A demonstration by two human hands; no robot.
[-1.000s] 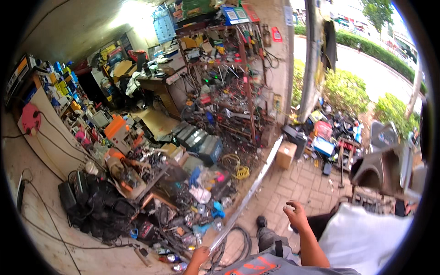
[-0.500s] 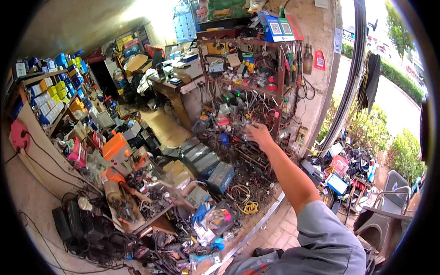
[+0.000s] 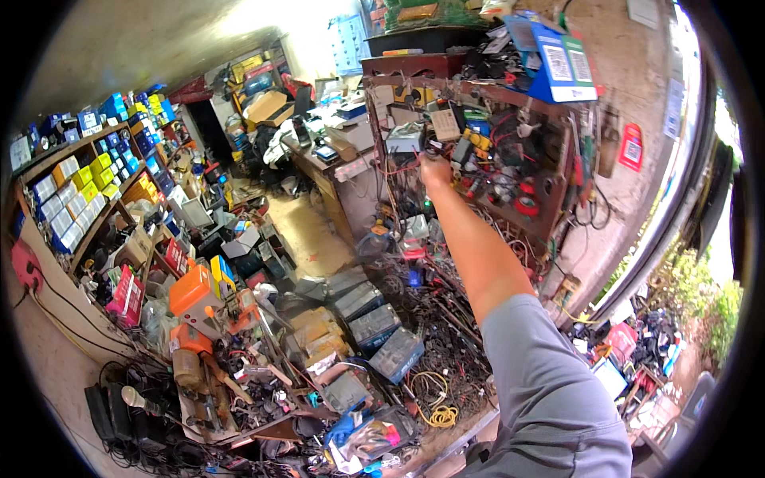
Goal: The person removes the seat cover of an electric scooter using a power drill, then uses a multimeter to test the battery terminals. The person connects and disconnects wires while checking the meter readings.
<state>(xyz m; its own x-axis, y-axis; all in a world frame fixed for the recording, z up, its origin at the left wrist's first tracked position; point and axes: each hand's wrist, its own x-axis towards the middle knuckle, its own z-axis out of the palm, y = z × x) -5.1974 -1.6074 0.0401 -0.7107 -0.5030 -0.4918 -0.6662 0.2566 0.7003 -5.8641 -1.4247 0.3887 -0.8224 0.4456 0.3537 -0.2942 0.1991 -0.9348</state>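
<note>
My right hand is stretched far forward to the left front of a cluttered wooden shelf. Its fingers look closed, but whatever they hold is too small to make out. Thin red wires show right beside the fingers. On the shelf near the hand are a grey box-shaped device, a beige box and some yellow parts. Farther right on the same shelf sits a red roll. My left hand does not appear in the picture.
Below lie tangled cables and tools, several dark batteries and a coil of yellow cable. An orange machine stands at left, by a rack of boxed goods. A desk is behind. Blue sign boards top the shelf.
My right hand has risen from the tangle of tools and cables below to the shelf level above. The view has turned too, so the shelf looks larger and the doorway sits farther right.
</note>
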